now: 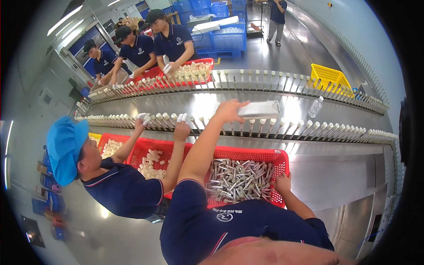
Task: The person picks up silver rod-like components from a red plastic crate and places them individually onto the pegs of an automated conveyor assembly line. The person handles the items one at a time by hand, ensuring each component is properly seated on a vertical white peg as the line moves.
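My left hand reaches over the near row of upright pins and grips the left end of a white rectangular pack, which looks wrapped in shiny film. The pack is level with the metal strip behind the pins. Lower right, my right hand is closed on the right rim of a red perforated basket. Inside that basket lies a heap of short silver metal pieces with dull beige-grey ends. Part of the heap's left side is hidden by my left arm.
Rows of thin pins with white tips run along the metal line. A clear bottle stands behind them. At my left a co-worker in a blue cap handles white pieces from a red basket. Across are several workers and a yellow basket.
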